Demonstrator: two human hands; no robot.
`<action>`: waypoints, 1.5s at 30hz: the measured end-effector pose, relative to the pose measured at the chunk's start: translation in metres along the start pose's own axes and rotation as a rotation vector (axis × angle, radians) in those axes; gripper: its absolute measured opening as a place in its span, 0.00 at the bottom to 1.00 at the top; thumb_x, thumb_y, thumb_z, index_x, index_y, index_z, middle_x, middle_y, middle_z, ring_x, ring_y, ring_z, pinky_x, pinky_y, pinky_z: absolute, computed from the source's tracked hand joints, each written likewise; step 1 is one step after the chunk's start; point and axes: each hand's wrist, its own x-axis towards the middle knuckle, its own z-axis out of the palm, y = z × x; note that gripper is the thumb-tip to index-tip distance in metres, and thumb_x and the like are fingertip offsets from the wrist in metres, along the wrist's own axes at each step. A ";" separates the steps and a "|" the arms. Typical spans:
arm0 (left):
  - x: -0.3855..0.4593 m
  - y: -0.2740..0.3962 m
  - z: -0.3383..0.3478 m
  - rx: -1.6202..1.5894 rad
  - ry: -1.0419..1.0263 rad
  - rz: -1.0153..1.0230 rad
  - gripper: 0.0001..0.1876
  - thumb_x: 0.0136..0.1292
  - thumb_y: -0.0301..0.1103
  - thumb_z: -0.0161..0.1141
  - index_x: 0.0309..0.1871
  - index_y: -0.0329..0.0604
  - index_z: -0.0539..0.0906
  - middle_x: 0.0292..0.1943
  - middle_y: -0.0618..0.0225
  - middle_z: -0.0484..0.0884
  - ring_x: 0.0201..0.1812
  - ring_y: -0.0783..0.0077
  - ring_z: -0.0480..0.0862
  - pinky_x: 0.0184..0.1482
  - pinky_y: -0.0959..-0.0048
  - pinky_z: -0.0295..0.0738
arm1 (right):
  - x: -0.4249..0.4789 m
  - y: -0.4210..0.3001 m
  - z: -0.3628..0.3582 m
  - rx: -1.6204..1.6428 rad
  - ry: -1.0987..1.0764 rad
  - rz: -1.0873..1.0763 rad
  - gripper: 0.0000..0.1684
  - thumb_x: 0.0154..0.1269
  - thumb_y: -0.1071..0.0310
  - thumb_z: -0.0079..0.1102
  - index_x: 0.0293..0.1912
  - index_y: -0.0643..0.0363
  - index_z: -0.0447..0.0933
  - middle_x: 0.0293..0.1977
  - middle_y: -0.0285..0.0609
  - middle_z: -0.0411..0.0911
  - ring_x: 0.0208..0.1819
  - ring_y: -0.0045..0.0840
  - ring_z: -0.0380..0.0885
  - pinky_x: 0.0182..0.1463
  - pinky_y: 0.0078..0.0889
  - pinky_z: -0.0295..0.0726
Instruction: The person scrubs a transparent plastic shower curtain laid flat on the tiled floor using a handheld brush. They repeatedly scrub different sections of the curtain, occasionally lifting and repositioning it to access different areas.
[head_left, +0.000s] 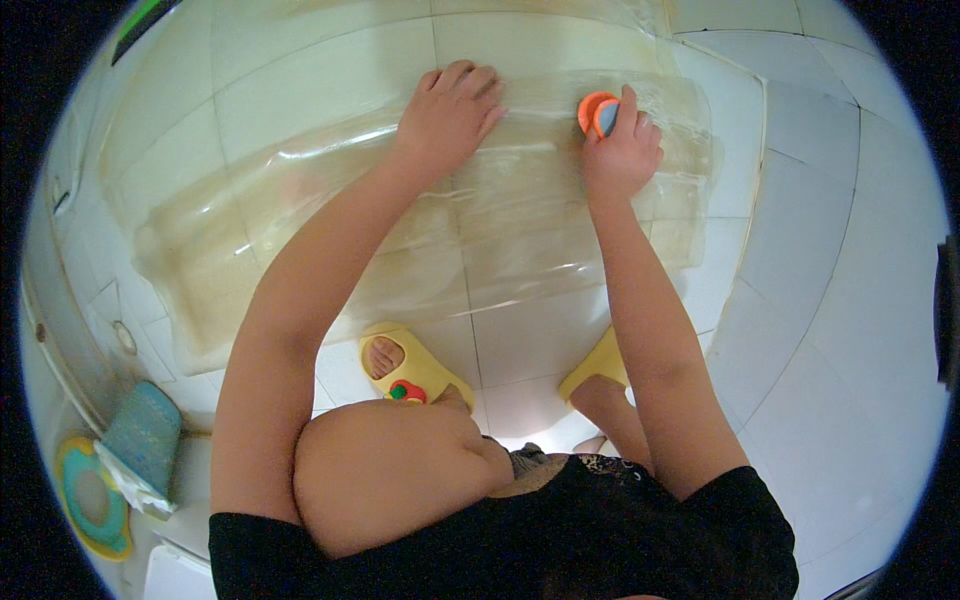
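A clear, yellowed plastic sheet (525, 195) lies over the tiled floor, folded over itself in places, with wet-looking glare on its folds. My left hand (455, 112) rests on the sheet near the upper middle, palm down with bent fingers; whether it pinches any of the plastic cannot be told. To its right, my right hand (624, 150) grips an orange and grey round-headed scrubbing brush (598, 114), held against or just above the sheet. The brush's underside is hidden.
Yellow slippers (420, 364) are on my feet below the sheet. At the lower left are a blue-green box-like object (142, 442) and a teal and yellow ring-shaped child's toilet seat (94, 499). Tiled walls (795, 217) rise at the right; a round floor drain (124, 337) lies left.
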 end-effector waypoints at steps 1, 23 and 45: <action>0.007 -0.002 0.001 -0.013 0.004 0.023 0.19 0.68 0.45 0.51 0.57 0.51 0.78 0.57 0.70 0.74 0.62 0.62 0.68 0.60 0.59 0.66 | 0.000 -0.001 0.000 -0.001 0.016 -0.003 0.43 0.42 0.63 0.72 0.62 0.43 0.67 0.39 0.36 0.75 0.44 0.34 0.73 0.41 0.41 0.70; 0.014 -0.018 -0.005 -0.038 -0.039 -0.001 0.18 0.67 0.54 0.50 0.51 0.61 0.84 0.71 0.80 0.59 0.72 0.60 0.55 0.69 0.54 0.57 | -0.004 -0.001 0.005 0.015 0.061 -0.007 0.41 0.43 0.62 0.71 0.61 0.40 0.68 0.38 0.33 0.74 0.42 0.32 0.72 0.41 0.40 0.68; 0.008 -0.027 -0.014 -0.097 0.057 0.100 0.18 0.61 0.51 0.59 0.44 0.50 0.86 0.71 0.76 0.60 0.72 0.54 0.55 0.67 0.57 0.63 | -0.006 0.000 0.004 0.036 0.044 -0.065 0.41 0.44 0.63 0.71 0.61 0.40 0.68 0.40 0.32 0.74 0.43 0.31 0.72 0.42 0.39 0.68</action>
